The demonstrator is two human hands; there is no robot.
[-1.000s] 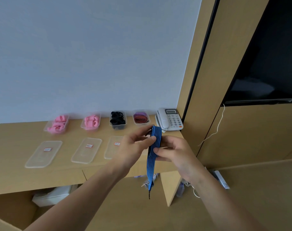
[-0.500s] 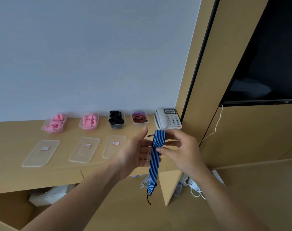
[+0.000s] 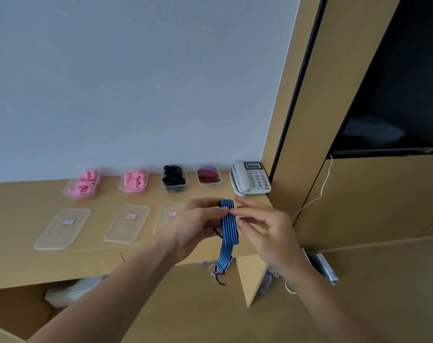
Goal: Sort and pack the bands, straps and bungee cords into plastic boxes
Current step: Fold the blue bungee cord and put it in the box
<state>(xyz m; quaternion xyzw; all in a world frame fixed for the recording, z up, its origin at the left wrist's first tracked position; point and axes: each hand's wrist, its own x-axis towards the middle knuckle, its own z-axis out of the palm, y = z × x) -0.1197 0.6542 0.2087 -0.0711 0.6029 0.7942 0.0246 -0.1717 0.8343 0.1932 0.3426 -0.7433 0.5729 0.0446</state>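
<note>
The blue striped strap (image 3: 229, 222) hangs folded over the left hand (image 3: 198, 226), whose grip pinches its top fold in front of the table (image 3: 17, 266). The right hand (image 3: 267, 231), at 3 o'clock, touches it with loose fingers. It looks light, soft and floppy; best held at the fold.

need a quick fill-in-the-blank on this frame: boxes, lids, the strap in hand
1. Along the wall stand ____ open plastic boxes.
2. The left hand holds a folded strap striped black and ____.
3. The two leftmost boxes hold ____ bands.
4. Right of the boxes sits a white ____.

Missing: four; blue; pink; telephone
</note>
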